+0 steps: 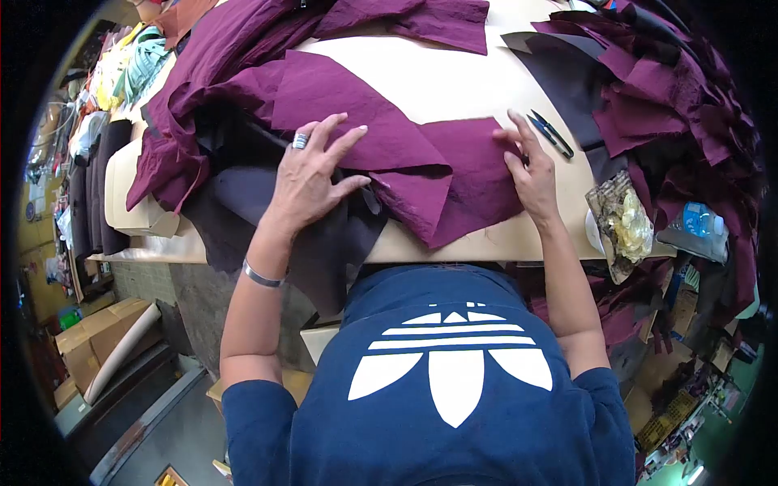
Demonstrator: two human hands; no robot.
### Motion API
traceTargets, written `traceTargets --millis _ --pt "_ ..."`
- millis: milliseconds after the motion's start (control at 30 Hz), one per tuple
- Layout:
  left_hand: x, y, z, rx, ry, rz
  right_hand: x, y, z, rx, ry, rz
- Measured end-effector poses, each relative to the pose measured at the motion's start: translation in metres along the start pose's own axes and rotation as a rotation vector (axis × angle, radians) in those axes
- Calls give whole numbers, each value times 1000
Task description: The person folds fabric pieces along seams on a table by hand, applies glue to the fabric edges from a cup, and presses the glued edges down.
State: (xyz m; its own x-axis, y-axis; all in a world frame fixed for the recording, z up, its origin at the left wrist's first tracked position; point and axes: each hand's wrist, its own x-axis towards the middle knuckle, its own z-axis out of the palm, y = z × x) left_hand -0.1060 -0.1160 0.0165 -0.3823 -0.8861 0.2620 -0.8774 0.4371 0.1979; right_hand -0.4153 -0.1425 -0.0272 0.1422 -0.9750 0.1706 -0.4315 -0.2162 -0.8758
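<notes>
Purple fabric [356, 105] lies across the pale table [454, 77], with a folded piece [478, 174] in front of me. My left hand [312, 174], with a ring and a bracelet, is over the fabric's left part, fingers spread and holding nothing. At the fabric's right edge is my right hand [531, 174], its fingers apart and bent, with nothing held between them. Dark fabric [259, 202] lies under my left forearm and hangs over the table's front edge. Small black thread snips [551, 135] rest just right of my right hand.
Purple and dark cloth pieces [656, 97] are heaped at the right. Near the front right corner are a crumpled yellowish plastic bundle [632, 227] and a plastic bottle [701, 220]. Cardboard boxes [101, 336] stand at the lower left. Dark rolls [105, 186] are at the left.
</notes>
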Motion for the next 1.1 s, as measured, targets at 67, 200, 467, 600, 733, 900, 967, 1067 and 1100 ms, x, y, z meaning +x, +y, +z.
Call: traceTargets --millis 67,200,467,600,733,900,967,1067,1100 --pt "-4 0 8 63 -54 -32 -10 9 -5 358 -69 141" --pt "-3 -25 31 74 -81 -90 -14 -1 -14 1044 -64 350" --pt "-28 -53 -48 -513 338 -396 -10 -17 -6 682 70 -36" --pt "-89 -98 -61 -1218 808 -777 -4 -21 0 39 130 -284" --pt "-218 -186 -83 -995 1186 -934 6 -69 42 -231 26 -607" --pt "-139 -127 -225 -680 1257 -523 -6 -127 88 609 -539 -392" --pt "-82 -124 -226 -730 1030 -465 -7 -127 86 694 -533 -228" --pt "33 -113 -169 -805 597 -371 -8 -101 78 645 -278 -153" --pt "77 -105 -141 -829 456 -321 -10 -88 73 544 -266 9"
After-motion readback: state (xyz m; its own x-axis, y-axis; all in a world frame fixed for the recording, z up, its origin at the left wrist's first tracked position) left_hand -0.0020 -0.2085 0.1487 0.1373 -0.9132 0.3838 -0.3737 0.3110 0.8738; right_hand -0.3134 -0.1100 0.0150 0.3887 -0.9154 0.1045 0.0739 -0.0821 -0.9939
